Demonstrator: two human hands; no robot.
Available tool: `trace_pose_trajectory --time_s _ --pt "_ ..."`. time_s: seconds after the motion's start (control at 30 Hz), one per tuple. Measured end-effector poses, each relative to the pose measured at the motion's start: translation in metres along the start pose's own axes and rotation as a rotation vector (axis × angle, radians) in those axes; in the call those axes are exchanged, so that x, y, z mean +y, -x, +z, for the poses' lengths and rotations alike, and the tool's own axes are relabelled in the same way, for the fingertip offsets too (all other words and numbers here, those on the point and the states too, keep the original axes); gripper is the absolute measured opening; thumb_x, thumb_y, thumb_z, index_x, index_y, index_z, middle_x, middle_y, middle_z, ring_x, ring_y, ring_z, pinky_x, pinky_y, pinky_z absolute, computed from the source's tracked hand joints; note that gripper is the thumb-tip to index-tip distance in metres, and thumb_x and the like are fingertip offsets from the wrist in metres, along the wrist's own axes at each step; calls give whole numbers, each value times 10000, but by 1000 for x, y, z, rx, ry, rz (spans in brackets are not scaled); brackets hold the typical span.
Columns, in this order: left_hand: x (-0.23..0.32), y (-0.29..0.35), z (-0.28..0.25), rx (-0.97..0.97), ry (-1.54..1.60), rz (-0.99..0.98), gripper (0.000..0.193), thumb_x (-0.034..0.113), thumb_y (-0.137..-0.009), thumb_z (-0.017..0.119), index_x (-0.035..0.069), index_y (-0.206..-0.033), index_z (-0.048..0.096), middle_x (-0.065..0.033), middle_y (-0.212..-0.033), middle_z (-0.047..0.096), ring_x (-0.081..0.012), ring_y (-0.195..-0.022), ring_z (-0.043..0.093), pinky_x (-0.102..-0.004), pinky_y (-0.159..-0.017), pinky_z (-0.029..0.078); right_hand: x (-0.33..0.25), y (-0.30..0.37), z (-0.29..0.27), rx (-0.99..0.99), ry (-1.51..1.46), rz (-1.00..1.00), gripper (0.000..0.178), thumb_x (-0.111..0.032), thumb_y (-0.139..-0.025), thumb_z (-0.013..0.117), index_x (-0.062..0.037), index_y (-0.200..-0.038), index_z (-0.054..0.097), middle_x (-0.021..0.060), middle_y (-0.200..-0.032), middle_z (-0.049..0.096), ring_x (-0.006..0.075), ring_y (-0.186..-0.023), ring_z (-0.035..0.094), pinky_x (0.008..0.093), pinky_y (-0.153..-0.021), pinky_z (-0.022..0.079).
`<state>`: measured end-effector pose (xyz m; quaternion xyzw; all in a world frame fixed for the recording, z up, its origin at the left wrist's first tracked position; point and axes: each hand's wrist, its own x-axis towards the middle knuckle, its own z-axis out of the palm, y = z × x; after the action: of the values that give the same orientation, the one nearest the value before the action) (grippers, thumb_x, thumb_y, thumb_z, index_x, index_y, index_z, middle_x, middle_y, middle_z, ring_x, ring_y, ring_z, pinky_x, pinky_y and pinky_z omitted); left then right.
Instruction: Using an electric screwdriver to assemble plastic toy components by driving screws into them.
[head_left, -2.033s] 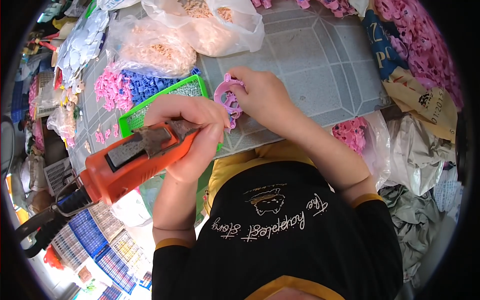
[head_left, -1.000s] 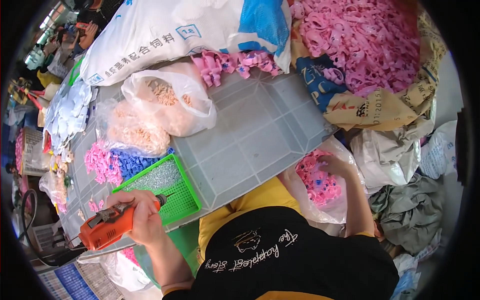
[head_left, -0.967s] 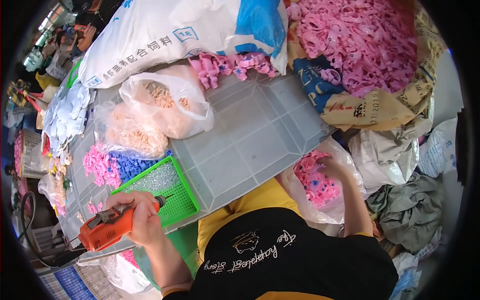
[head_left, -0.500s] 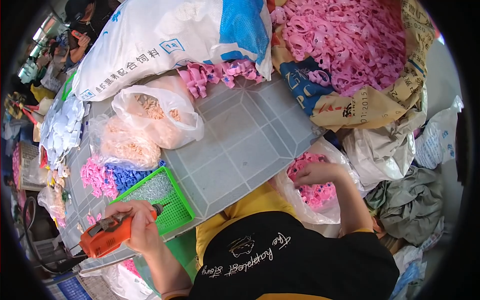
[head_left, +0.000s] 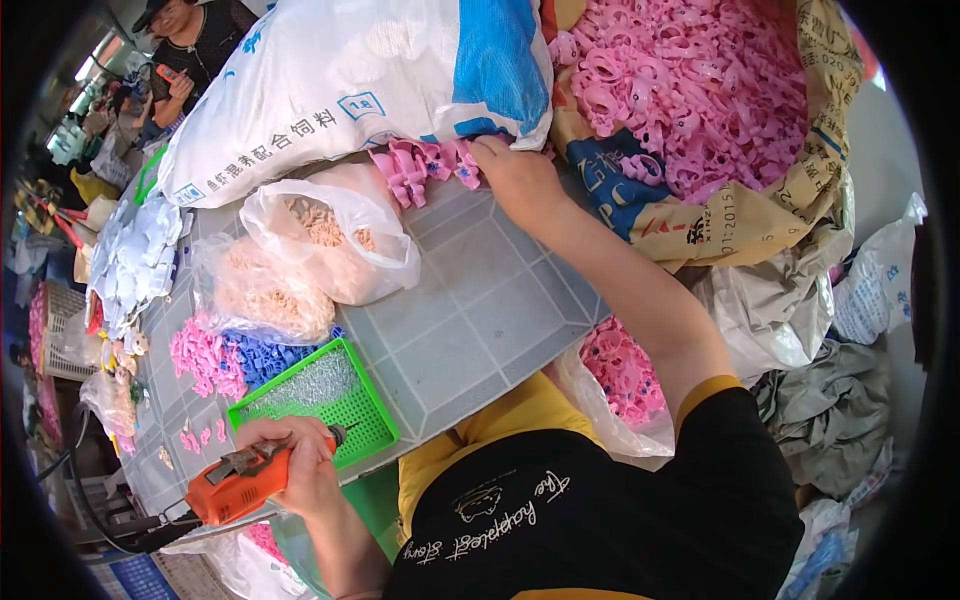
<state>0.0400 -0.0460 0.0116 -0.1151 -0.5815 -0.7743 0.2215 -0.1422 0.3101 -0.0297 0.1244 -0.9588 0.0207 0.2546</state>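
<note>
Head view: left hand point(head_left: 308, 475) wrapped round an orange power tool point(head_left: 235, 492), bit pointing over the green basket point(head_left: 375, 400) at the table's point(head_left: 455, 280) near edge. Tool sits at that edge, left of the basket. Right hand point(head_left: 520, 182) is stretched to the table's far edge, at the right end of a row of pink molded parts point(head_left: 403, 172) lying against a white-and-blue sack point(head_left: 300, 100). Fingers bent; can't tell if they're pinching a part, tips are partly hidden.

Basket: small metal pieces point(head_left: 312, 385) heaped in its far portion, near portion bare mesh. Just beyond it, touching piles of blue bits point(head_left: 268, 355) and small pink bits point(head_left: 205, 355). Behind those, two plastic bags of peach pieces point(head_left: 270, 285).

Brown sack point(head_left: 740, 235) full of pink parts stands at the table's right side; an open plastic bag point(head_left: 648, 442) with more hangs off the near right corner. Co-worker point(head_left: 200, 40) past the far left corner, orange tool in hand.
</note>
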Motion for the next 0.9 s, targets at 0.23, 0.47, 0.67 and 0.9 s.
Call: trace_pose_trajectory --time_s 0.23,0.47,0.67,0.9 --pt "-1 -2 -5 8 -1 -8 289 -33 -734 568 9 -991 443 -83 -590 488 -177 -467 470 -321 -534 467 -24 44 -7 29 -41 -110 374 -50 -817 558 -66 -1190 581 78 -1167 627 250 -830 669 340 -649 540" --pt "-2 -5 -4 5 -17 -14 279 -32 -742 568 12 -992 451 -77 -592 479 -175 -482 476 -324 -540 457 -76 96 -33 6 -179 -289 328 -99 -795 603 -47 -1119 622 87 -1157 631 221 -785 650 330 -640 531" --pt "3 -8 -2 -30 -65 2 257 41 -775 566 18 -1016 480 -47 -599 449 -148 -491 432 -321 -575 431 -100 110 -37 -4 -425 -281 356 -204 -838 674 -33 -1145 614 133 -1170 626 281 -857 652 350 -701 538" --pt "-2 -12 -22 -16 -35 -39 334 -113 -741 584 13 -1032 479 -92 -678 556 -179 -572 552 -314 -579 486 -68 80 -19 -6 -387 432 465 -324 -885 670 -16 -1213 551 190 -1130 617 302 -1036 606 363 -894 465"
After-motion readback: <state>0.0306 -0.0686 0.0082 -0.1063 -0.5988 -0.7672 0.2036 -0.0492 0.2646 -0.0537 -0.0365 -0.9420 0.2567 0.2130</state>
